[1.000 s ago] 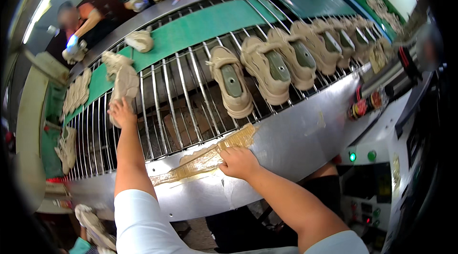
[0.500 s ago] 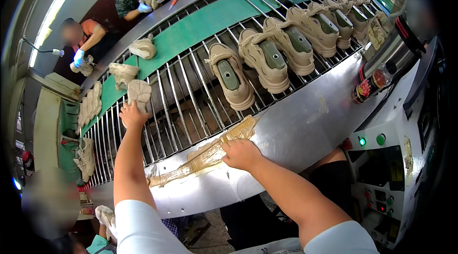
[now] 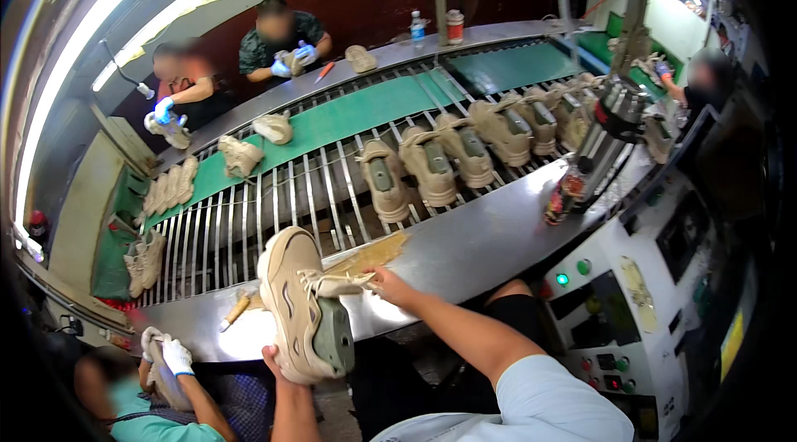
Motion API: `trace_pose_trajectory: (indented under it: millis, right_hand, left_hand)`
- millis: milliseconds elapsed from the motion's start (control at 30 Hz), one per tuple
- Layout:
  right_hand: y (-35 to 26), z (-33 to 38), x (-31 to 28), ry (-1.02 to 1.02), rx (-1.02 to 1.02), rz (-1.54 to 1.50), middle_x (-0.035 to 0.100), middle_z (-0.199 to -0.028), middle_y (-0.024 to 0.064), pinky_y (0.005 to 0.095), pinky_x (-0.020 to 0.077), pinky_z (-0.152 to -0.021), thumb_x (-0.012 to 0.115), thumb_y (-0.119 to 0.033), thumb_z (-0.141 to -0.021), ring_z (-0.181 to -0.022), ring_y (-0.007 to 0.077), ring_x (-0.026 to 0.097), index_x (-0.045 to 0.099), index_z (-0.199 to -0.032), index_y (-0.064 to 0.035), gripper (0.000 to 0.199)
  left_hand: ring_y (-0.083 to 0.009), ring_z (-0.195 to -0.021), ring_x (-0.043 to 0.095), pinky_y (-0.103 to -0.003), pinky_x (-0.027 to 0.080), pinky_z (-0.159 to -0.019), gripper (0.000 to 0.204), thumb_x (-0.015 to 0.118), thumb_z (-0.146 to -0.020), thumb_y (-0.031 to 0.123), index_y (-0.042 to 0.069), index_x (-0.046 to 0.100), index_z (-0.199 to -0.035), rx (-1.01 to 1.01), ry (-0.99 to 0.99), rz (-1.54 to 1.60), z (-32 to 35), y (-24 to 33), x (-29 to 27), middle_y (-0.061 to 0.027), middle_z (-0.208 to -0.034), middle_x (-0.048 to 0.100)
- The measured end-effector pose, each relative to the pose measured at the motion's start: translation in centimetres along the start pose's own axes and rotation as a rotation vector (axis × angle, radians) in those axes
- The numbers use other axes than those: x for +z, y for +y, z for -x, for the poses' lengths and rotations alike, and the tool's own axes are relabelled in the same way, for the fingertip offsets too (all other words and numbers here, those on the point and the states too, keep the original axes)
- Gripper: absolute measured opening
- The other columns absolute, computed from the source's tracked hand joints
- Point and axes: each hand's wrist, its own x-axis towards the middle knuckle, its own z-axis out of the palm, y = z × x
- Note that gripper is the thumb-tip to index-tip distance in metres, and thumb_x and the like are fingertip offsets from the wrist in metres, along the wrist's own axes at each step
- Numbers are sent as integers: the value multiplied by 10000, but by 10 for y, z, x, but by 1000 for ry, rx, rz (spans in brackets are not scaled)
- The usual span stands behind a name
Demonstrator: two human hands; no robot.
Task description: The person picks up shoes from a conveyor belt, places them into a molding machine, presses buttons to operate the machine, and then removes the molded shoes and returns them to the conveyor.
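Close in front of me, a beige sneaker (image 3: 286, 301) is held tilted up, toe away, above the metal table edge. My left hand (image 3: 282, 369) grips it from below near the heel, the thumb along its side and the other fingers hidden behind it. A green shoe last (image 3: 334, 334) fills its opening. My right hand (image 3: 388, 286) is closed in a pinch on the shoelace (image 3: 364, 278) beside the tongue. Several more beige sneakers (image 3: 432, 172) with green lasts stand in a row on the conveyor rollers (image 3: 307, 189), beyond my hands.
A taped tool (image 3: 236, 309) lies on the metal ledge (image 3: 465, 255). To the right stand a steel flask (image 3: 610, 122), a drink bottle (image 3: 564, 197) and a control panel (image 3: 610, 293). Co-workers handle shoes across the conveyor; another, in white gloves (image 3: 176, 356), sits at lower left.
My left hand has lifted the sneaker off the rollers, turned it from sole up and drawn it near me. My right hand has left the taped table edge and taken the shoelace.
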Motion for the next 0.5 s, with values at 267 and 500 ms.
trace_pose_trajectory:
  millis: [267, 500]
  right_hand:
    - [-55, 201, -60, -310, -327, -1043, 552, -1285, 127, 472, 460, -973, 559, -492, -917, -1159, 261, 546, 446, -1371, -88, 619]
    - [-91, 362, -111, 449, -819, -1055, 534, -1294, 170, 462, 451, -984, 566, -549, -798, -1153, 328, 541, 445, -1356, -61, 751]
  left_hand:
    - [-466, -1029, 591, -633, 513, -798, 774, 543, -823, 555, 20, 412, -1367, -653, -501, 308, 43, -136, 148, -238, -1238, 539]
    - [-132, -892, 648, -249, 498, -777, 194, 596, -921, 72, -50, 660, -1057, -618, -812, -889, 25, -248, 159, -92, -951, 697]
